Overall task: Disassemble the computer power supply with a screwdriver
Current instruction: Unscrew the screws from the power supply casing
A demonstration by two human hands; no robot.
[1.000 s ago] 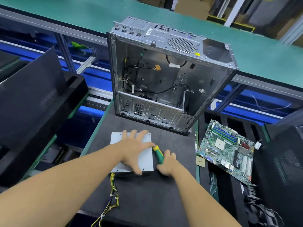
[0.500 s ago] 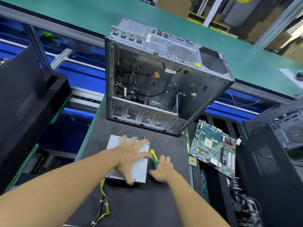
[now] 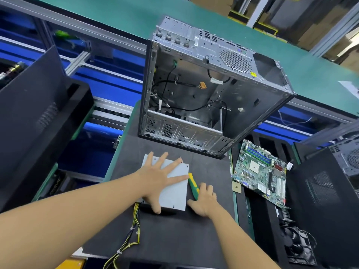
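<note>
A grey power supply box (image 3: 172, 193) lies flat on the black mat (image 3: 174, 235), its yellow and black cable bundle (image 3: 134, 230) trailing off the near left corner. My left hand (image 3: 161, 179) presses on its top with fingers spread. My right hand (image 3: 204, 200) grips the green and yellow screwdriver (image 3: 192, 184) beside the box's right edge, the handle pointing away from me. The screwdriver's tip is hidden.
An empty metal computer case (image 3: 209, 94) stands open at the far end of the mat. A green motherboard (image 3: 260, 171) leans on black panels at the right. Large black case panels (image 3: 29, 121) stand at the left. A green conveyor belt (image 3: 136, 18) runs behind.
My left hand's fingers have spread wider across the box top. The camera view shifted; both hands stay at the power supply and screwdriver.
</note>
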